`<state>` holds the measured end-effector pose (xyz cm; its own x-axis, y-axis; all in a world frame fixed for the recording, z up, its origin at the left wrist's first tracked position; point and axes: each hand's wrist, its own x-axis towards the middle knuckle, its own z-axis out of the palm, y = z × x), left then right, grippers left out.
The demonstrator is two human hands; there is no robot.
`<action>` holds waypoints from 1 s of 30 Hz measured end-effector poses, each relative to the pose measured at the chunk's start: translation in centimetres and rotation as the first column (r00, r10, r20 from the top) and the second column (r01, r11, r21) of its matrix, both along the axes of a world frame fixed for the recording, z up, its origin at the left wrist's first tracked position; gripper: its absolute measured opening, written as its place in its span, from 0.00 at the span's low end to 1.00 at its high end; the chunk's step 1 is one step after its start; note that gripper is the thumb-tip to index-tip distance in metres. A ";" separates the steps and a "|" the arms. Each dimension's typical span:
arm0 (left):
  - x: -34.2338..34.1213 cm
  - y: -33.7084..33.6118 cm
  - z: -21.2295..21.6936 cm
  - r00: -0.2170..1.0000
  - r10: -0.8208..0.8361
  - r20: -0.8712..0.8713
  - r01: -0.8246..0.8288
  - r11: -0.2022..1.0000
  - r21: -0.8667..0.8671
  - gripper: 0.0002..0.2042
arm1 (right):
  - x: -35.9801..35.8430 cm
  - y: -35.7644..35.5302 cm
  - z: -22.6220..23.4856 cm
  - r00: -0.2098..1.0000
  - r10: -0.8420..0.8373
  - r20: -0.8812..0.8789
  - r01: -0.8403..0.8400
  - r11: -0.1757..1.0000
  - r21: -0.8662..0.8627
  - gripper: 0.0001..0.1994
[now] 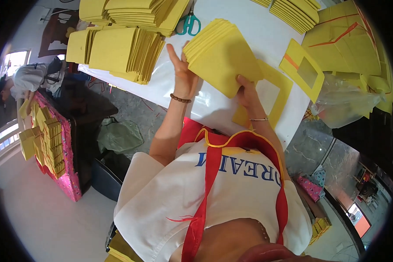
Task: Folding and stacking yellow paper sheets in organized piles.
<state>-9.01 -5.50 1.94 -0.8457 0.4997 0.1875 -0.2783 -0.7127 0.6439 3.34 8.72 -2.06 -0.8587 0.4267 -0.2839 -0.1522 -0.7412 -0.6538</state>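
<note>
A fanned stack of yellow paper envelopes is held above the white table, tilted. My right hand grips its lower right corner, thumb on top and fingers underneath. At the stack's left edge is my left hand, open with a finger stretched out; part of it is hidden behind the stack. Beneath my right hand lies a yellow sheet with a pale rectangular window. Another yellow piece with a cut-out window rests at the table's right edge.
Piles of yellow envelopes cover the table's far left, beside teal-handled scissors. More stacks stand far right, near a large tied yellow bundle and a clear plastic bag. At left, another person is by a pink-covered table.
</note>
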 end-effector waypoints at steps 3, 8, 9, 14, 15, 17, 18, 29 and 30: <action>1.3 1.0 1.1 0.999 -0.022 -0.046 0.008 0.959 -0.282 0.51 | -0.1 0.3 -0.2 1.000 -0.012 -0.008 0.012 1.000 -0.007 0.21; 1.1 2.9 2.2 0.987 0.124 -0.100 -0.153 0.918 -0.365 0.58 | -0.5 1.2 -1.1 0.995 0.021 0.100 -0.035 0.991 0.133 0.28; 0.4 2.5 2.5 0.979 0.116 -0.168 -0.173 0.909 -0.380 0.59 | -0.4 1.7 -0.9 0.995 0.102 -0.005 -0.099 0.980 0.173 0.32; -1.2 0.8 4.1 0.923 0.016 -0.385 -0.179 0.902 -0.392 0.60 | -0.5 6.9 4.9 0.964 0.266 -0.026 -0.184 0.730 0.658 0.53; -1.3 0.6 3.9 0.901 -0.041 -0.431 -0.174 0.877 -0.447 0.60 | -1.1 6.6 6.2 0.965 0.261 -0.033 -0.173 0.724 0.668 0.53; -1.4 0.3 2.7 0.864 -0.122 -0.488 -0.165 0.847 -0.505 0.61 | -2.9 5.2 7.9 0.943 0.312 0.116 -0.250 0.433 0.866 0.52; -1.8 0.4 0.9 0.861 -0.122 -0.494 -0.165 0.851 -0.499 0.61 | -3.5 4.9 7.3 0.945 0.308 0.112 -0.243 0.429 0.870 0.52; -2.8 1.9 -3.1 0.609 -0.310 -0.730 -0.370 0.703 -0.608 0.56 | -4.3 4.9 3.2 0.934 0.297 0.199 -0.354 0.687 0.635 0.43; -2.3 2.1 -2.0 0.770 -0.223 -0.597 -0.243 0.763 -0.599 0.55 | -4.6 4.7 4.1 0.930 0.312 0.196 -0.364 0.693 0.622 0.43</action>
